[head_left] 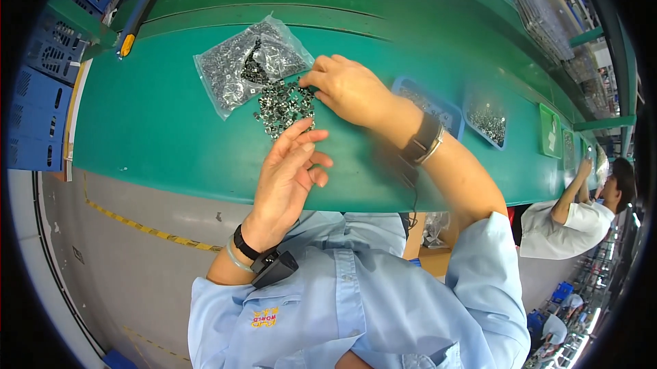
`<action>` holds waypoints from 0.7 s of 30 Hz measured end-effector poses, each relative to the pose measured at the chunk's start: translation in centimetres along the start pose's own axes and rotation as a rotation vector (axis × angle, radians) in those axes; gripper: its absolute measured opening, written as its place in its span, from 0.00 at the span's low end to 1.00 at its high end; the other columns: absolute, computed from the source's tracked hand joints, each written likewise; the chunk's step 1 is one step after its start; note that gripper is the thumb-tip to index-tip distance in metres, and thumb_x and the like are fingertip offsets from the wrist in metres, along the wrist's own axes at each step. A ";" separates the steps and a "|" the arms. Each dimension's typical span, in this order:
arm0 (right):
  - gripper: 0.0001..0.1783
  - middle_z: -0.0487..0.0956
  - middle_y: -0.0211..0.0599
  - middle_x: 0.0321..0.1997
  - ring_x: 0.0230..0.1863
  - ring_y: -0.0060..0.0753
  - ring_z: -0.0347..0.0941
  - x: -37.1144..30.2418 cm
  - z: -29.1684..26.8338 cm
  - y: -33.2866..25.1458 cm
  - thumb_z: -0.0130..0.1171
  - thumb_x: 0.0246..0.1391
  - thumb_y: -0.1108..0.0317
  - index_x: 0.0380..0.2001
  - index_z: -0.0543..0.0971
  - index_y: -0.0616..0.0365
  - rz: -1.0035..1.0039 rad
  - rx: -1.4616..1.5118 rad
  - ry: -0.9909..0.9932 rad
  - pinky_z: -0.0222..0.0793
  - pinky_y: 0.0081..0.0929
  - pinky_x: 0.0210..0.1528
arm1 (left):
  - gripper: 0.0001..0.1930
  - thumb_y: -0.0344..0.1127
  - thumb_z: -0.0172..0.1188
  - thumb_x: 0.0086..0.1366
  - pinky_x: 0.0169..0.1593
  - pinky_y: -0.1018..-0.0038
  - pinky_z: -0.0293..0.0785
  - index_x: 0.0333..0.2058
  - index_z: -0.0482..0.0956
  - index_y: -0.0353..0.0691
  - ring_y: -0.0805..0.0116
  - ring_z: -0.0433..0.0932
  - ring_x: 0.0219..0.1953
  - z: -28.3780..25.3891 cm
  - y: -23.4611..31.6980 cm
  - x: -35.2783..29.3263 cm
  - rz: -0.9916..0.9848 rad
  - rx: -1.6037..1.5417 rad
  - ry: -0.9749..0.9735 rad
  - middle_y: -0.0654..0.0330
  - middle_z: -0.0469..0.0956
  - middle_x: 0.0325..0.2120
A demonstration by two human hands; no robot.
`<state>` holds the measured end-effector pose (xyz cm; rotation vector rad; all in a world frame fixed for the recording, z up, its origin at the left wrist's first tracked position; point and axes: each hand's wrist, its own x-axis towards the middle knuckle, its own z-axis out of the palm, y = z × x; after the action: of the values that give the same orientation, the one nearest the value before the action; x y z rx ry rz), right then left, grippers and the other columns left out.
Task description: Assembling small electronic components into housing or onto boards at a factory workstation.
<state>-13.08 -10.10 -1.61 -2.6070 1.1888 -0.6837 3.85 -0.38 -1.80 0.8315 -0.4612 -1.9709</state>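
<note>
A loose pile of small black and silver metal parts [282, 110] lies on the green table, just below a clear plastic bag [229, 71] filled with many more such parts. The bag's near side touches the pile. My left hand [284, 174] is at the pile's near edge, palm turned inward, fingers loosely bent and apart, with nothing visible in them. From the right, my right hand [352, 92] reaches to the pile's upper right edge. Its fingertips are bent together over the parts; whatever they pinch is too small to make out.
Two blue trays [448, 119] [487, 122] with small parts stand to the right, and a green tray [549, 131] is farther along. Blue crates [41, 116] are stacked at the left. A yellow-tipped cutter [127, 44] lies at the far left. Another person [568, 222] works at the right.
</note>
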 end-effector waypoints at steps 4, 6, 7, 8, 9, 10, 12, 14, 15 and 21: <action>0.09 0.73 0.39 0.34 0.36 0.44 0.72 -1.3 -1.0 -0.1 0.55 0.48 0.72 0.36 0.76 0.57 0.063 -0.012 -0.153 0.69 0.36 0.40 | 0.20 0.29 0.49 0.65 0.29 0.77 0.69 0.55 0.62 0.35 0.70 0.74 0.34 -0.9 0.8 -0.2 0.032 -0.025 -0.002 0.53 0.72 0.46; 0.09 0.73 0.39 0.35 0.36 0.44 0.72 -2.3 -2.4 -0.4 0.55 0.48 0.72 0.35 0.76 0.57 0.109 0.014 -0.209 0.69 0.36 0.39 | 0.18 0.29 0.48 0.65 0.29 0.77 0.69 0.53 0.63 0.35 0.70 0.74 0.34 -1.4 1.1 -0.3 0.027 -0.025 -0.014 0.54 0.72 0.45; 0.09 0.73 0.39 0.34 0.36 0.44 0.72 -2.7 -3.1 -0.5 0.55 0.48 0.72 0.35 0.76 0.57 0.153 0.032 -0.215 0.69 0.36 0.39 | 0.17 0.30 0.48 0.65 0.30 0.77 0.69 0.52 0.64 0.36 0.71 0.73 0.34 -1.6 1.2 -0.3 0.027 -0.016 -0.028 0.55 0.72 0.44; 0.08 0.73 0.39 0.34 0.36 0.44 0.72 -3.1 -3.9 -0.5 0.55 0.48 0.72 0.34 0.76 0.57 0.201 0.047 -0.216 0.69 0.36 0.39 | 0.15 0.30 0.48 0.66 0.30 0.77 0.68 0.51 0.65 0.37 0.71 0.73 0.34 -1.7 1.2 -0.1 0.025 -0.005 -0.050 0.56 0.72 0.43; 0.08 0.73 0.39 0.33 0.36 0.44 0.72 -3.4 -4.2 -0.5 0.55 0.48 0.72 0.34 0.76 0.57 0.249 0.062 -0.215 0.69 0.36 0.38 | 0.15 0.30 0.48 0.66 0.30 0.77 0.68 0.51 0.65 0.37 0.71 0.73 0.34 -1.8 1.2 0.1 0.018 -0.006 -0.055 0.56 0.72 0.43; 0.08 0.73 0.39 0.33 0.36 0.44 0.72 -3.5 -4.3 -0.3 0.55 0.48 0.72 0.34 0.76 0.57 0.256 0.060 -0.215 0.69 0.36 0.38 | 0.15 0.30 0.48 0.66 0.30 0.77 0.68 0.50 0.65 0.37 0.72 0.73 0.33 -1.9 1.1 0.2 0.016 -0.003 -0.078 0.57 0.72 0.42; 0.07 0.73 0.38 0.33 0.35 0.44 0.72 -3.1 -4.0 0.1 0.56 0.48 0.71 0.32 0.76 0.57 0.171 0.047 -0.141 0.69 0.36 0.37 | 0.13 0.30 0.48 0.66 0.30 0.77 0.68 0.49 0.66 0.36 0.73 0.73 0.31 -1.9 0.9 0.4 0.018 0.004 -0.121 0.57 0.73 0.39; 0.06 0.74 0.37 0.32 0.35 0.43 0.72 -2.8 -3.5 0.1 0.56 0.47 0.70 0.32 0.76 0.57 0.129 0.037 -0.098 0.69 0.36 0.36 | 0.12 0.30 0.48 0.66 0.29 0.77 0.68 0.48 0.67 0.36 0.73 0.72 0.30 -1.5 0.6 0.5 0.012 0.005 -0.125 0.57 0.73 0.38; 0.07 0.74 0.37 0.32 0.35 0.43 0.72 -2.7 -2.8 0.1 0.57 0.47 0.70 0.31 0.76 0.57 0.126 0.015 -0.108 0.69 0.36 0.36 | 0.12 0.30 0.48 0.66 0.29 0.77 0.68 0.47 0.67 0.36 0.73 0.72 0.29 -1.3 0.4 0.4 0.008 0.004 -0.122 0.57 0.73 0.37; 0.07 0.74 0.35 0.31 0.34 0.42 0.71 -3.0 -2.7 -0.3 0.60 0.45 0.68 0.30 0.76 0.57 0.120 -0.005 -0.137 0.67 0.36 0.34 | 0.11 0.31 0.48 0.66 0.26 0.79 0.66 0.45 0.68 0.36 0.75 0.71 0.26 -0.7 0.1 0.1 0.003 0.046 -0.106 0.58 0.73 0.36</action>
<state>-15.89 -7.59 -0.13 -2.5158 1.2930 -0.4723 4.39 -0.55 -2.28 0.7566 -0.5710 -2.0154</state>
